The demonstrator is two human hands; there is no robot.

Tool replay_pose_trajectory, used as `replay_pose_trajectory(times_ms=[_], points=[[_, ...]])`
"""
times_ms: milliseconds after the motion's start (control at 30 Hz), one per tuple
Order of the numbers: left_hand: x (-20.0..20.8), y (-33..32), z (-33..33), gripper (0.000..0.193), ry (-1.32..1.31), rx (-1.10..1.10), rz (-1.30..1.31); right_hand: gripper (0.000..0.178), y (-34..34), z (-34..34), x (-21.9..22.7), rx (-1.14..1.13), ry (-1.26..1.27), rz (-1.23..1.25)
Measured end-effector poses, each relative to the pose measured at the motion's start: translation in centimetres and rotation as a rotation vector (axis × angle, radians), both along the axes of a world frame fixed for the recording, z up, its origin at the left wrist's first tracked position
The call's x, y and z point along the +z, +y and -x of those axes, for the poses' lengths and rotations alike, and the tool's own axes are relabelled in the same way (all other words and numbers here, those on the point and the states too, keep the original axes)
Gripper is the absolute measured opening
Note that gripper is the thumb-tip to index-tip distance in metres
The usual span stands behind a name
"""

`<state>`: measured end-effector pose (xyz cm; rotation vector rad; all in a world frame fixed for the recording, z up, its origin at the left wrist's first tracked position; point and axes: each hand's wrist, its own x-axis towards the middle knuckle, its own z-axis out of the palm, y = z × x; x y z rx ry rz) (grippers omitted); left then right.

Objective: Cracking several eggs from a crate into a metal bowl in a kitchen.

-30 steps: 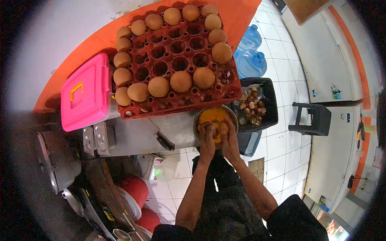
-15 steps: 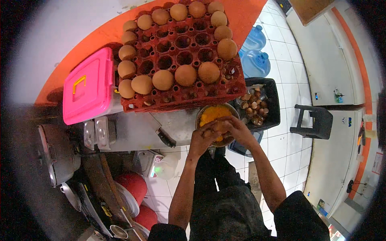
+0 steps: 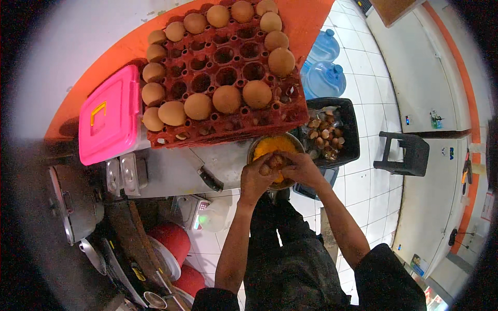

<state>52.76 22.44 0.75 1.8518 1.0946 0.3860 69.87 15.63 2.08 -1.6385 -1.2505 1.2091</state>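
Observation:
My left hand (image 3: 254, 178) and my right hand (image 3: 303, 170) meet over a round metal bowl (image 3: 249, 154), fingers closed around a brown egg (image 3: 276, 161). Another rounded brown piece shows beside it at my left fingertips; whether it is a second egg or part of a shell I cannot make out. Orange-yellow egg yolks (image 3: 272, 145) fill the bowl below. Beyond the hands, a stack of red egg trays (image 3: 226, 76) carries brown eggs (image 3: 197, 107) around its edges, with bare hollows in its middle.
A black bin (image 3: 354, 129) of broken eggshells (image 3: 325, 133) stands right of the bowl. On the counter lie a black-handled knife (image 3: 211, 180), a pink-lidded box (image 3: 110, 114) and metal containers (image 3: 133, 172). Blue water jugs (image 3: 324, 79) and a dark stool (image 3: 402, 154) are on the floor.
My hands have drawn closer together around the egg, and more of its brown shell shows between the fingers. The view has shifted slightly, moving the egg trays a little left.

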Motion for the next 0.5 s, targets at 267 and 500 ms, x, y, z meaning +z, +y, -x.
replay_pose_trajectory(times_ms=[267, 500], points=[[0.7, 1.0, 0.3, 0.043, 0.021, -0.102, -0.369, 0.043, 0.7, -2.0, -1.6, 0.163, -0.678, -0.45], [0.3, -1.6, -3.5, 0.043, -0.107, -0.069, -0.447, 0.045, -1.7, -3.0, 1.7, -0.43, 0.622, -0.001]])
